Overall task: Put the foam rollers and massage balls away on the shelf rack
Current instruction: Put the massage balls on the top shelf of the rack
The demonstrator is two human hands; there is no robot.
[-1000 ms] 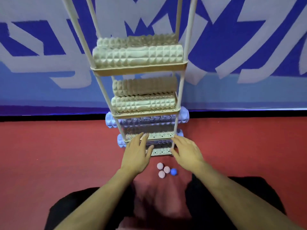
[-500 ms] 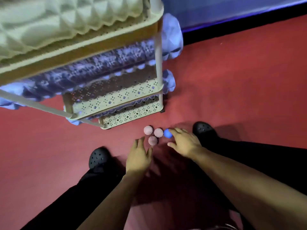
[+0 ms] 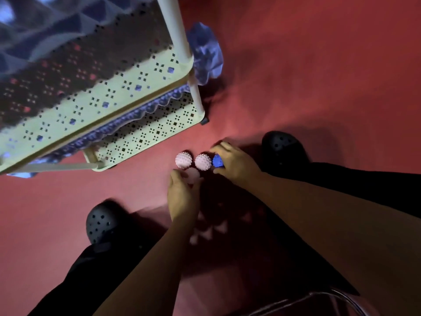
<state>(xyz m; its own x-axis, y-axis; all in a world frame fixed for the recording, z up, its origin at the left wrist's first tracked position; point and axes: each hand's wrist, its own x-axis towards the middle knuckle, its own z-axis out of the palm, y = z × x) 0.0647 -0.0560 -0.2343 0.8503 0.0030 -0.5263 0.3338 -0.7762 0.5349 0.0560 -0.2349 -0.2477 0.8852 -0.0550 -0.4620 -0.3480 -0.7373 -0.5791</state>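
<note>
Several spiky massage balls lie on the red floor in front of the shelf rack (image 3: 145,131). My right hand (image 3: 234,165) curls its fingers and thumb round the blue ball (image 3: 217,160). My left hand (image 3: 182,192) grips a pink ball (image 3: 193,175) between thumb and fingers. Two more pink balls, one (image 3: 183,159) and another (image 3: 202,161), sit side by side just beyond my hands. Purple foam rollers (image 3: 205,55) lie on the rack's lower shelves, their ends sticking out past the post.
My two black shoes stand on the floor, the left one (image 3: 101,222) and the right one (image 3: 281,145), either side of my arms. A rack foot (image 3: 204,120) rests on the floor close to the balls. A metal tube curve (image 3: 328,297) shows at bottom right.
My head has dropped closer to the floor. Both hands reached forward and closed: the right round the blue ball, the left round the nearest pink ball.
</note>
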